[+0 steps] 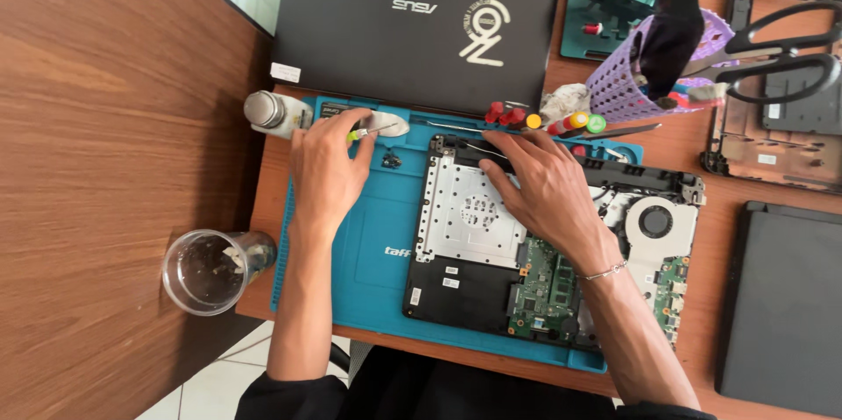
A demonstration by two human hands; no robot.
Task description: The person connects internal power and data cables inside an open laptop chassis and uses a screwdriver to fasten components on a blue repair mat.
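Blue mat (pixel 368 245): left hand (pixel 326 176) pinches screwdriver (pixel 368 131), right hand (pixel 545 188) flat on laptop chassis (pixel 465 218).

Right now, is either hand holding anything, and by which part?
The left hand pinches a small screwdriver by its green handle. The right hand holds nothing; it lies flat on the opened laptop.

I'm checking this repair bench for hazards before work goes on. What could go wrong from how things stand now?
1. The right hand rests bare on the opened laptop base, near the exposed circuit board; static or skin oil might harm it.
2. The clear cup sits at the desk edge and could be knocked off.
3. The left hand holds a green-handled tool beside a small bottle, which may tip.
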